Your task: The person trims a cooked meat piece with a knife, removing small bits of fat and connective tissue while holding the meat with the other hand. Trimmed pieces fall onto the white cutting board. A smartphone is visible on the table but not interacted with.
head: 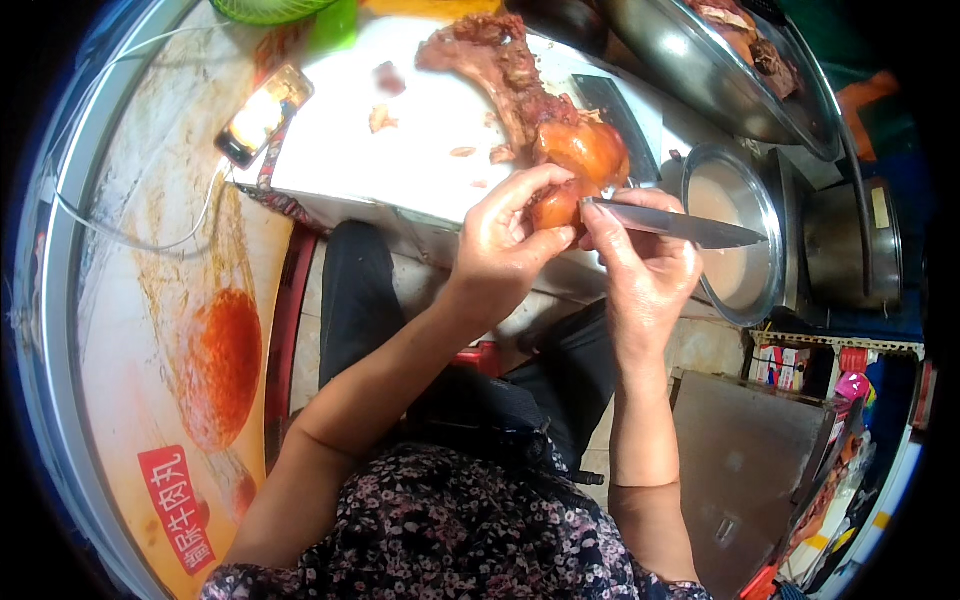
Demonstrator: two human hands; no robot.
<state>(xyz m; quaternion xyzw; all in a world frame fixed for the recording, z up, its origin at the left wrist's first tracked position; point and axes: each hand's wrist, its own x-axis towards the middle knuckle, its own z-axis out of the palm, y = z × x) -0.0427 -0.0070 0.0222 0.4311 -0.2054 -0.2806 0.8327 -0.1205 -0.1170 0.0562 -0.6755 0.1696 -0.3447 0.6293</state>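
My left hand (504, 238) grips a piece of glossy orange-brown cooked meat (556, 208) over the near edge of a white board (330, 150). Opposite it, my right hand (651, 255) is closed on a knife, its thumb near the blade's inner end; the steel blade (686, 225) points right, over a metal bowl's rim. The knife's handle is hidden. Just beyond my hands lies a large cooked joint of meat with bone (510, 82), its skin-covered end (581, 150) nearest. Small meat scraps (382, 118) are scattered on the board.
A metal bowl (778, 247) of pale liquid stands at the right, below a large steel basin (675, 45) with meat. A dark flat blade or slab (616, 120) lies beside the joint. A lit phone (264, 116) with a white cable (187, 241) is at left; a green basket (262, 9) is beyond.
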